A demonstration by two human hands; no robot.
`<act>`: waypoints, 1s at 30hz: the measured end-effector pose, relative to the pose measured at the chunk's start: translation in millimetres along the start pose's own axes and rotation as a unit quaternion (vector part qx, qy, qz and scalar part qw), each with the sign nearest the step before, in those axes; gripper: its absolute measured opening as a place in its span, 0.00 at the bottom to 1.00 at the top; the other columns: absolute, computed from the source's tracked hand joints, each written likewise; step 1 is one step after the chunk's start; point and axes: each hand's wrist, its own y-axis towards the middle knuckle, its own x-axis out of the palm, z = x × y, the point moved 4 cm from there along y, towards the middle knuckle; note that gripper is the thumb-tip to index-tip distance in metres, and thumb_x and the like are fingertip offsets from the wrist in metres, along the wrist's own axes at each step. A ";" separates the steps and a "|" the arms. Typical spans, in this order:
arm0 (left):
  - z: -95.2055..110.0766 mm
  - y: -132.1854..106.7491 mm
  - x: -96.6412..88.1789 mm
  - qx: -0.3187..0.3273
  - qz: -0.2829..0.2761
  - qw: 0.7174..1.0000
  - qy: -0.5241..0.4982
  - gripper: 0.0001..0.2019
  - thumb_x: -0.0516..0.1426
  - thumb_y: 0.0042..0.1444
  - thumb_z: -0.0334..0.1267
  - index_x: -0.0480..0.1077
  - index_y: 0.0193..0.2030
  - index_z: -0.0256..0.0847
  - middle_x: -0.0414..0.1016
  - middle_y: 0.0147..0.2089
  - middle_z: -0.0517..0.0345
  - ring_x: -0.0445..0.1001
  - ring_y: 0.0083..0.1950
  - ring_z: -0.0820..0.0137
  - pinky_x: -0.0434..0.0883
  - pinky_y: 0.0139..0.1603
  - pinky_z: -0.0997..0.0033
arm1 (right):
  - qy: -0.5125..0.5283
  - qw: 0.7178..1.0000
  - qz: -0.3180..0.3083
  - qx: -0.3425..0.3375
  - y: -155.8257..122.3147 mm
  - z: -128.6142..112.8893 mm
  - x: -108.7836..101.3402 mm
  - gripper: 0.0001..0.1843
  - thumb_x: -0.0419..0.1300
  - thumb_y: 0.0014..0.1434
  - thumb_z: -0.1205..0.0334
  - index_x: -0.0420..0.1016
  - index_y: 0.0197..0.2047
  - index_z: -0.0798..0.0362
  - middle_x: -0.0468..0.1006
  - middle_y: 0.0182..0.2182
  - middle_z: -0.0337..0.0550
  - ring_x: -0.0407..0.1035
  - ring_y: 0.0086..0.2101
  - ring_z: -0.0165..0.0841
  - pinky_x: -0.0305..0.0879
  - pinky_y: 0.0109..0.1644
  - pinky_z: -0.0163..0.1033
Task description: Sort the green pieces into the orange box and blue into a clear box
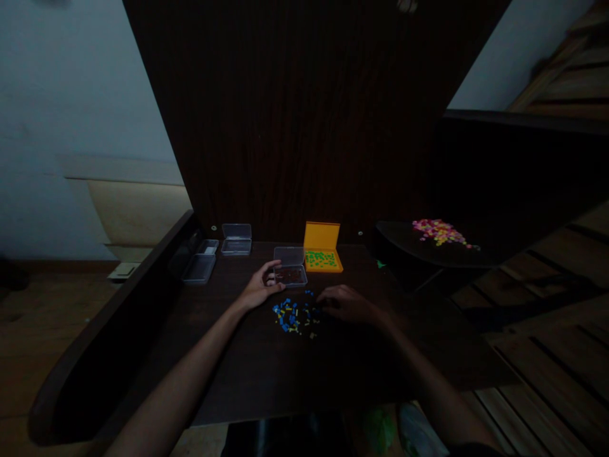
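Note:
My left hand is closed around the left side of a small clear plastic box with its lid standing up. Dark reddish-brown pieces lie inside that box. In front of it, a loose pile of small blue and yellow pieces is spread on the dark table; they look like tiny building bricks. At the pile's right edge, my right hand reaches down with fingers curled and pressed together. Dim light hides whatever its fingertips hold.
An open orange box of green pieces stands beside the clear box. Further left are open clear boxes. A heap of pink and yellow pieces lies on a side shelf. A raised side panel borders the table's left.

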 end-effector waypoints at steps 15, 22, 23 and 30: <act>-0.1 -0.4 -0.1 0.006 -0.004 1.000 0.006 0.36 0.68 0.40 0.32 0.63 0.59 0.40 0.75 0.47 0.51 0.76 0.43 0.70 0.73 0.47 0.66 | -0.014 1.000 0.011 -0.018 8.7 -0.8 -2.5 0.10 0.55 0.61 0.67 0.77 0.41 0.52 0.74 0.35 0.43 0.68 0.35 0.31 0.61 0.39 0.35; 1.0 -1.2 0.3 -0.002 -0.004 1.000 0.002 0.37 0.68 0.40 0.32 0.62 0.59 0.38 0.75 0.48 0.50 0.76 0.44 0.70 0.72 0.49 0.66 | 0.005 1.000 0.007 0.014 6.2 7.8 -7.9 0.14 0.59 0.59 0.65 0.76 0.49 0.51 0.74 0.36 0.43 0.68 0.35 0.31 0.62 0.39 0.35; 0.9 -1.1 0.3 -0.002 -0.005 1.000 0.003 0.37 0.68 0.40 0.32 0.62 0.59 0.38 0.75 0.48 0.50 0.76 0.43 0.70 0.72 0.49 0.66 | 0.009 1.000 0.003 0.015 5.8 8.1 -8.3 0.15 0.60 0.58 0.66 0.76 0.49 0.51 0.74 0.37 0.43 0.68 0.35 0.31 0.63 0.39 0.35; -2.0 0.8 -0.1 0.008 -0.005 1.000 0.000 0.36 0.68 0.39 0.32 0.63 0.58 0.39 0.74 0.48 0.51 0.75 0.42 0.72 0.72 0.48 0.68 | 0.012 1.000 0.003 -0.003 8.5 5.4 -7.1 0.12 0.59 0.59 0.66 0.78 0.46 0.51 0.74 0.38 0.44 0.69 0.38 0.33 0.64 0.42 0.36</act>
